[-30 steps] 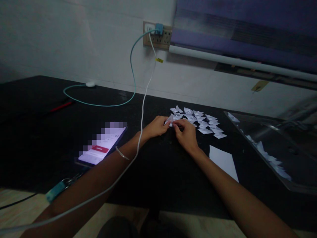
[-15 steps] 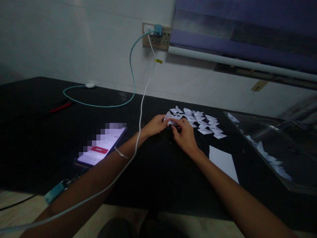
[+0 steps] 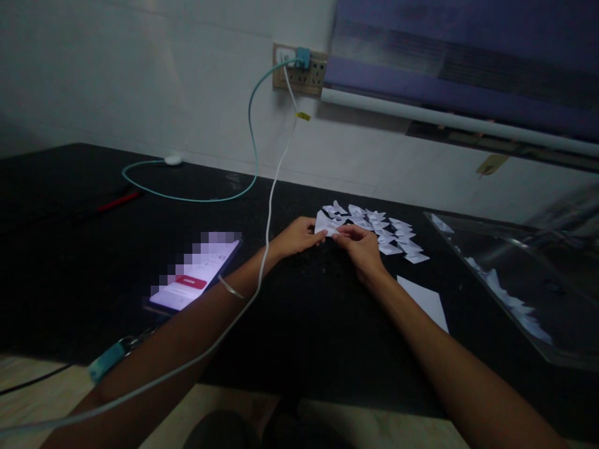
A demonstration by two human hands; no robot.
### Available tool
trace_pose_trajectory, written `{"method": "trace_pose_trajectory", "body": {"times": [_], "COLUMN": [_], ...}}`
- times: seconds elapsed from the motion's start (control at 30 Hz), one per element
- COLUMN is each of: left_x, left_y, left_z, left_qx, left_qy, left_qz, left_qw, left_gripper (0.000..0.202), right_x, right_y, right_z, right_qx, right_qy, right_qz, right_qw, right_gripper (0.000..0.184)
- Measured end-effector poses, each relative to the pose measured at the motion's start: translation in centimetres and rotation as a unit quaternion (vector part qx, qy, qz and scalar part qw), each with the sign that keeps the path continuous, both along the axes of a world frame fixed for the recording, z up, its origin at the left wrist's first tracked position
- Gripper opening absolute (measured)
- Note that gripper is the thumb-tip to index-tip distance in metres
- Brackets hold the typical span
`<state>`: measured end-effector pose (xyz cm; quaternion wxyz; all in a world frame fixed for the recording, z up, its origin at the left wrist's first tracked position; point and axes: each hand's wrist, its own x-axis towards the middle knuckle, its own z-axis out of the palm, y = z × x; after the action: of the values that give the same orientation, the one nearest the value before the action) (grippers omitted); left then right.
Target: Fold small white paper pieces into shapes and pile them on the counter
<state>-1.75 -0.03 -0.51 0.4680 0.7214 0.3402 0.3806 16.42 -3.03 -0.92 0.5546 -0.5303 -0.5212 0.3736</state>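
Observation:
Between my two hands is a piece of folded white paper [image 3: 326,224], raised a little off the dark tabletop. My left hand [image 3: 302,235] pinches its left lower edge, thumb in front. With thumb and fingertips my right hand [image 3: 362,246] grips the paper's right side. Just behind lie several small folded paper boats [image 3: 384,232] in loose rows on the black table [image 3: 299,324]. A flat white paper sheet [image 3: 423,304] rests beside my right forearm, which covers part of it.
A lit phone [image 3: 194,274] lies left of my left forearm. A white cable [image 3: 268,218] hangs from the wall socket [image 3: 299,68] across that arm. Teal cable [image 3: 187,199], red-handled tool [image 3: 116,201] and teal tag [image 3: 107,362] are at left; a reflective glass panel [image 3: 528,268] is at right.
The paper now lies more open and flatter between my hands. My right hand has shifted slightly right, its fingers now pinching the paper's right edge.

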Motion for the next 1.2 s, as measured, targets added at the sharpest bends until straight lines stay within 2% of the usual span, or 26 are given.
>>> {"method": "trace_pose_trajectory", "body": {"times": [0.07, 0.17, 0.3, 0.43, 0.63, 0.73, 0.83, 0.9, 1.03, 1.2], "left_x": [0.0, -0.1, -0.3, -0.3, -0.5, -0.8, -1.1, -1.1, -0.8, -0.5], "left_y": [-0.1, -0.2, 0.0, 0.1, -0.7, -0.8, -0.2, 0.2, 0.5, -0.1], "left_z": [0.1, 0.3, 0.4, 0.5, 1.7, 1.6, 0.9, 0.4, 0.2, 0.5], "left_qx": [-0.009, -0.012, -0.007, -0.022, -0.048, -0.051, -0.045, -0.031, -0.003, -0.010], "left_qy": [0.001, 0.005, -0.011, -0.023, -0.027, -0.035, -0.028, -0.037, -0.024, -0.014], "left_qz": [0.007, 0.017, -0.001, -0.016, -0.020, -0.024, -0.050, -0.046, -0.019, -0.018], "left_qw": [1.000, 1.000, 1.000, 0.999, 0.998, 0.998, 0.997, 0.998, 1.000, 1.000], "left_gripper": [0.016, 0.018, 0.021, 0.020, 0.020, 0.023, 0.033, 0.037, 0.033, 0.024], "right_x": [-0.1, -0.3, -0.6, -0.5, -0.2, -0.2, -0.4, -0.5, -0.7, -0.7], "right_y": [-0.1, -0.4, -0.8, -1.1, -1.3, -1.4, -1.6, -1.7, -1.6, -1.2], "right_z": [0.0, -0.1, -0.1, 0.1, 0.5, 0.7, 1.0, 1.1, 1.1, 0.6], "right_qx": [0.016, 0.082, 0.147, 0.159, 0.217, 0.227, 0.220, 0.209, 0.202, 0.181], "right_qy": [-0.022, -0.113, -0.212, -0.218, -0.226, -0.206, -0.208, -0.213, -0.223, -0.224], "right_qz": [0.005, 0.010, -0.002, -0.006, -0.018, -0.017, -0.026, -0.025, -0.010, 0.004], "right_qw": [1.000, 0.990, 0.966, 0.963, 0.950, 0.952, 0.953, 0.954, 0.954, 0.958], "right_gripper": [0.018, 0.013, 0.020, 0.020, 0.017, 0.016, 0.016, 0.016, 0.012, 0.009]}}
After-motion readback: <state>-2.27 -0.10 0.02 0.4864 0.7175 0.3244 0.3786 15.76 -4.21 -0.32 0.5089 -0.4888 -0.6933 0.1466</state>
